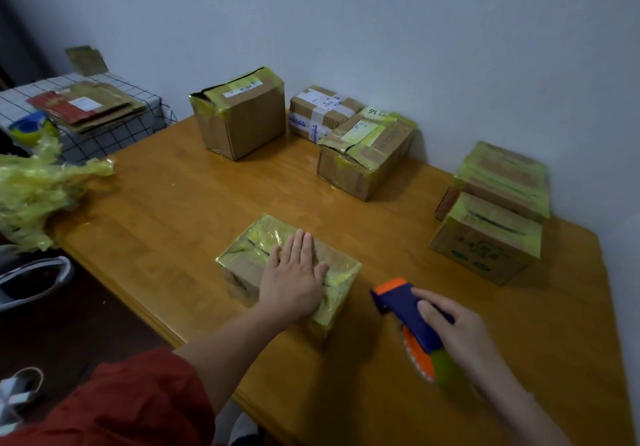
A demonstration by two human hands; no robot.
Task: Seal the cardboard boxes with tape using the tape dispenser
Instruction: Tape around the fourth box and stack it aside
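While the flat, straight-fingered left hand (294, 279) pins the small yellow-taped cardboard box (287, 272) steady, seemingly smoothing tape, the right hand (460, 338) grips the purple-and-orange plastic tape dispenser (412, 321) beside it.

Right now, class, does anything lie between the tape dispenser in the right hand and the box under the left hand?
Nothing visible does. Only bare table separates the tape dispenser from the box, whose top the left hand presses flat.
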